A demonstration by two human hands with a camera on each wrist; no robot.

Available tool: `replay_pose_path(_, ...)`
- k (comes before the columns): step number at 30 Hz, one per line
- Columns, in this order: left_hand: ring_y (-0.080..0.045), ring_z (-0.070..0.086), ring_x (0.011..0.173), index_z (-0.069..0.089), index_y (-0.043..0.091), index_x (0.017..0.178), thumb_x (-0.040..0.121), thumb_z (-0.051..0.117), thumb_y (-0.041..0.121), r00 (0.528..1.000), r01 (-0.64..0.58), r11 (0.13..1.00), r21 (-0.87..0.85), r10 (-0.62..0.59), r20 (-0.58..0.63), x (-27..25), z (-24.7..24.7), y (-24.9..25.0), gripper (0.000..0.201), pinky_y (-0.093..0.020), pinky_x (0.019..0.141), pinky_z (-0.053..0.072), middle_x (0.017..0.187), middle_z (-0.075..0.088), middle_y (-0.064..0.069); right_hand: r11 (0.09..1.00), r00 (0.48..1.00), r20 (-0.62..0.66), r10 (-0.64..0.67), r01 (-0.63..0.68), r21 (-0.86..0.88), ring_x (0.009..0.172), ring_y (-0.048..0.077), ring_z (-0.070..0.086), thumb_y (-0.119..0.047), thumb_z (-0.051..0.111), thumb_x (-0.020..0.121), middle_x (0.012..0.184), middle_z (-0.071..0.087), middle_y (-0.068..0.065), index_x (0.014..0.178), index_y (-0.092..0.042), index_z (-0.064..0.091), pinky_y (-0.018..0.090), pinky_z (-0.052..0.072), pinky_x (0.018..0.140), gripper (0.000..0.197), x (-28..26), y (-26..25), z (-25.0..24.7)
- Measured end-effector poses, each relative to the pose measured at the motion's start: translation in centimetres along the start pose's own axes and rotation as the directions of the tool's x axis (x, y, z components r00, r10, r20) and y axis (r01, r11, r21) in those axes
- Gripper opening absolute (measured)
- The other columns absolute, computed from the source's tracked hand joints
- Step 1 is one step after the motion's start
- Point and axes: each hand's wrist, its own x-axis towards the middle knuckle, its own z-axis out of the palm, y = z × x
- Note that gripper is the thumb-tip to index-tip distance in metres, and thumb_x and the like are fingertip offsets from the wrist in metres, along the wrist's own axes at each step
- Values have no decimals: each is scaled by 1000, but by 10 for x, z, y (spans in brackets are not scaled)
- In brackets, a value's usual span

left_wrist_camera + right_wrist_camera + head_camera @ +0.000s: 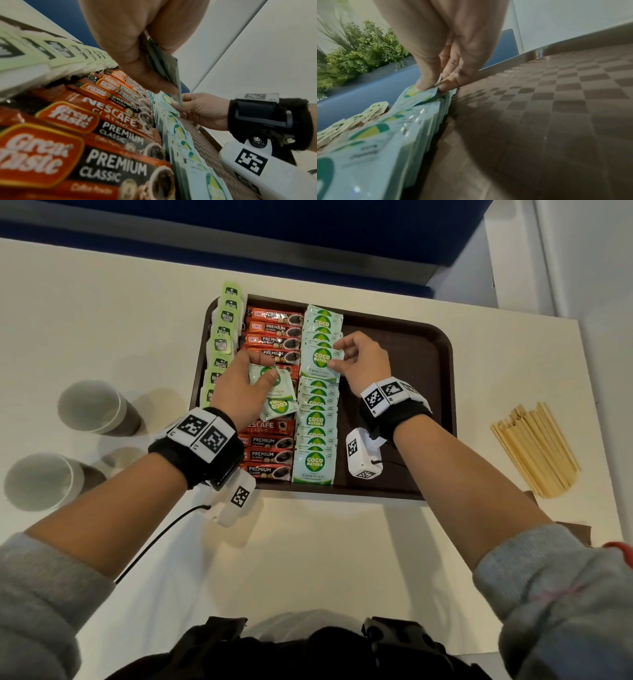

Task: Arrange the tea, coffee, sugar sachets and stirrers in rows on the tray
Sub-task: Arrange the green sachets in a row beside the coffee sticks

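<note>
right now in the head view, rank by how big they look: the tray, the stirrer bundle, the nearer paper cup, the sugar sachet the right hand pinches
1. tray
2. stirrer bundle and nearer paper cup: too alike to rank; the arm hides part of the cup
3. sugar sachet, pinched by the right hand

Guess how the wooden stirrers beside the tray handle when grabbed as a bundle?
The stirrers look thin and flat: probably light and stiff. They lie fanned loosely on the table, so a bunch would likely splay or slip apart.

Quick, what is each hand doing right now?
Left hand: holding spare sugar sachets.
Right hand: pinching one sugar sachet in the row.
</note>
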Motion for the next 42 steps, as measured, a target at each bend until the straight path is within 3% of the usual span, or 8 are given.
replay_pose_path(4,-23,62,104,52,24,105,93,56,27,1000,0,1000,3,0,7,0,0,0,13,-43,95,48,112,64,-4,999,999,-27,-40,40,-30,77,8,51,-11,75,77,101,55,2,97,-11,63,10,41,68,24,-1,-3,1)
replay_pose_path(12,-22,61,104,53,21,107,94,56,26,1000,-5,1000,5,5,15,-2,2,1,14,-37,93,48,111,63,-4,998,998,-42,-54,53,-26,72,9,53,-2,72,77,104,51,4,97,-9,63,11,46,71,23,-1,-4,1)
replay_pose_path(21,-23,61,103,53,20,107,94,56,26,1000,-9,1000,-5,9,19,-2,5,4,15,-39,94,48,108,63,-2,997,998,-35,-49,47,-56,72,7,51,-2,71,78,106,56,8,99,-9,63,1,41,61,24,-3,-3,-1)
replay_pose_path(25,-24,62,102,52,24,102,93,57,26,1000,-19,999,-29,19,13,-1,5,4,11,-40,92,49,110,65,-6,993,994,-48,-98,94,-70,76,6,50,-9,72,79,101,53,2,99,-11,63,5,40,65,22,-8,-8,-3)
replay_pose_path(29,-12,52,107,54,16,112,91,61,28,999,-43,999,-30,43,-11,-1,7,5,25,-27,94,42,110,56,4,986,985,65,-163,164,-15,71,0,51,-29,72,81,87,58,-5,99,-14,66,1,40,62,24,-23,-23,-4)
replay_pose_path(34,-6,47,107,54,12,115,88,65,29,996,-79,996,-35,78,-46,-5,9,7,33,-19,86,35,110,53,7,991,919,371,-133,114,73,67,3,51,-32,79,73,77,55,-4,108,-14,66,14,44,64,42,-35,-34,-2)
replay_pose_path(38,-11,55,99,53,13,113,83,71,32,996,-89,995,-49,88,-36,-7,10,7,40,-25,86,44,105,57,4,985,914,386,-128,73,154,59,6,46,-16,80,72,67,49,-5,106,-14,63,25,44,66,38,-34,-35,-3)
replay_pose_path(42,-17,62,93,52,18,108,78,77,28,997,-69,996,-64,70,10,-7,8,3,40,-32,74,52,108,60,2,979,950,298,-98,39,198,76,21,65,-8,73,79,76,60,0,112,-14,60,33,55,81,36,-30,-32,-11)
